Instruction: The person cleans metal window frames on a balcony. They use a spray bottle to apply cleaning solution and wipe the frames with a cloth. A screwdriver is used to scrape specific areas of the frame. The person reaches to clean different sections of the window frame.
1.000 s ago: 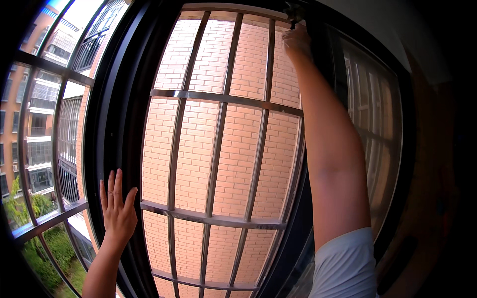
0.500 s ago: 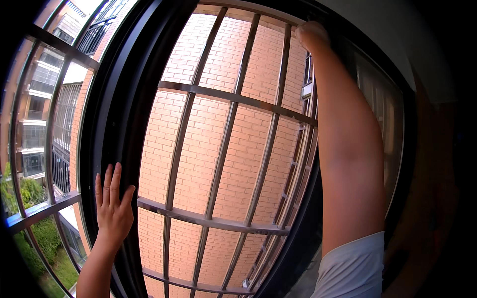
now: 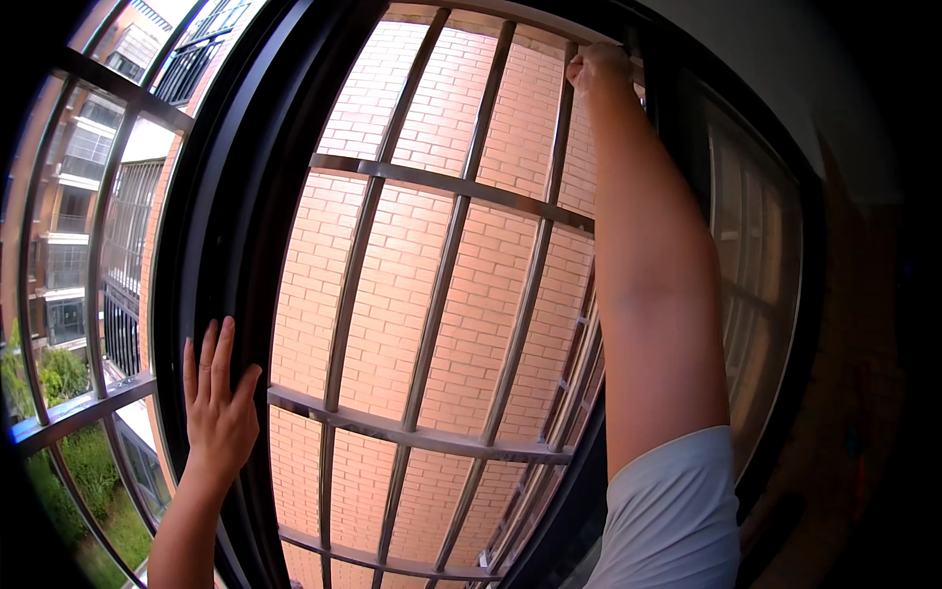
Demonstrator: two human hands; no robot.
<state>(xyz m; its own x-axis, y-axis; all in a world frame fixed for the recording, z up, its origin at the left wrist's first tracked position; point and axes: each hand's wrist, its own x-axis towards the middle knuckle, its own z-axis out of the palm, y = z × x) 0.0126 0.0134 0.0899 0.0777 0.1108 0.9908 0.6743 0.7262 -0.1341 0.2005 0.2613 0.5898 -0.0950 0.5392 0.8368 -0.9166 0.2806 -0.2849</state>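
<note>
My left hand (image 3: 222, 417) rests flat against the dark window frame post (image 3: 211, 245), its fingers stretched upward and nothing in it. My right arm reaches high, and my right hand (image 3: 601, 74) is closed at the upper right corner of the window opening. Its fingers are curled, and what they hold, if anything, is hidden. Just beside it stands the top of a metal security bar (image 3: 566, 118). To the right of my raised arm is a glazed window sash (image 3: 756, 236) in a dark frame.
Metal bars and a crossbar (image 3: 432, 180) form a grille across the opening. Beyond it rises a pinkish brick wall (image 3: 392, 285). At the left, more bars (image 3: 98, 255) stand before balconies and green shrubs (image 3: 93, 461). A pale wall (image 3: 746, 59) lies at the upper right.
My right hand and arm have shifted left, and the hand now overlaps the bar's top. More of the right glazed sash shows. My left hand stays on the post.
</note>
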